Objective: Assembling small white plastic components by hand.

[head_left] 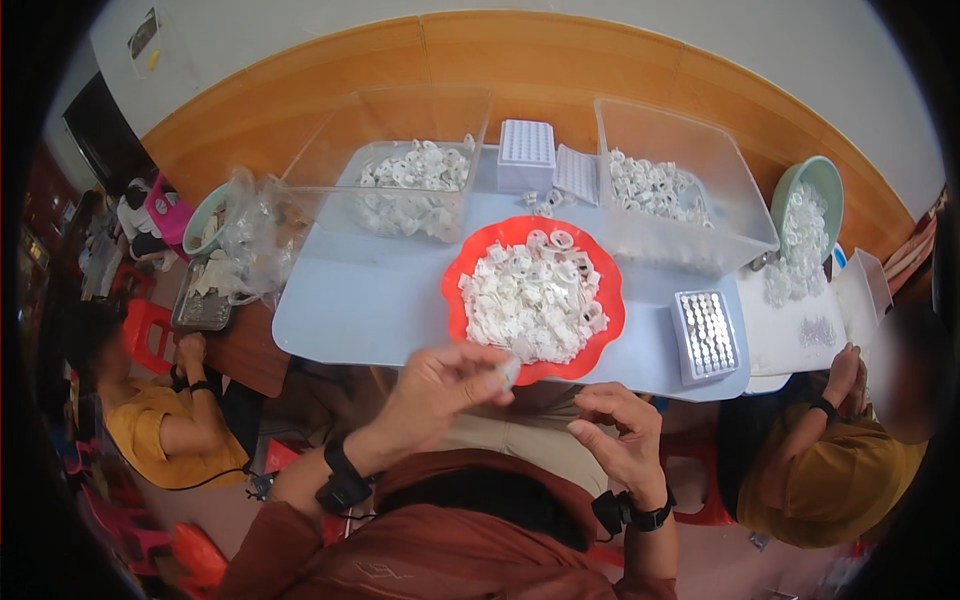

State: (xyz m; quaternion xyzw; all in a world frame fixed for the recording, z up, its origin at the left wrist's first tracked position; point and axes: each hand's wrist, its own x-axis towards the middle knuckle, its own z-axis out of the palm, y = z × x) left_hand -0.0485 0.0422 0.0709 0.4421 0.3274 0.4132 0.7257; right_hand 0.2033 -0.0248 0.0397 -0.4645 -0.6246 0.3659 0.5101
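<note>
Near the red bowl (560,370), you seem mid-handling: left hand (438,388) pinching a white piece (510,372), right hand (624,434) loosely open, probably needed next.

Red bowl (566,368): glossy plastic. Bins (680,246): clear, smooth plastic. Wall panel (570,52): smooth wood.

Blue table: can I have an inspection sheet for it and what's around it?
Surface: pale blue table, rounded corners.
Job's things: red wavy bowl heaped with small white pieces.
Clutter: two clear bins of white pieces behind; white rack of silvery discs at right.
Grips: left grip pinches a small pale piece; right grip open, nothing visible in it.
Cables: nothing clearly seen.
Surroundings: a person at left, another person at right; wooden board behind.
</note>
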